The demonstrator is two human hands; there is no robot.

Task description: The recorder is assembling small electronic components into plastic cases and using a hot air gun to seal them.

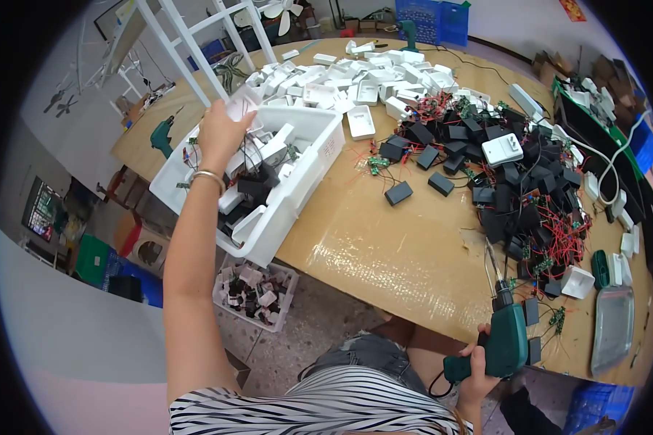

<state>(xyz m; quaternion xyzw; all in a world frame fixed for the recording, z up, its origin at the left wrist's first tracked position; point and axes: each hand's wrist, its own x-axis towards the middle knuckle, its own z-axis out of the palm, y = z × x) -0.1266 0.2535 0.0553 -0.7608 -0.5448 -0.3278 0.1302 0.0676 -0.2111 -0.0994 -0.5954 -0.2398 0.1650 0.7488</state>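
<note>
At the table [384, 254]'s edge sat the white bin [318, 154]. The right hand [477, 373] wrapped the heavier-looking green pistol-shaped tool [508, 337] by its handle [455, 370], probably its soundest hold; above the bin, the left hand [223, 133] pinched a white casing [244, 104], likely light and stiff.

Short-sleeved top [319, 407], white with narrow dark stripes that bend and taper across the front; the left sleeve [202, 412] ends above the elbow. Below the top, short, washed-out grey denim shorts [374, 368], bare legs [437, 349] showing past them. Left hand [221, 136] bare, with a slim, rounded, dull gold-toned bangle [209, 176] circling the wrist; right hand [476, 373] also bare.
</note>
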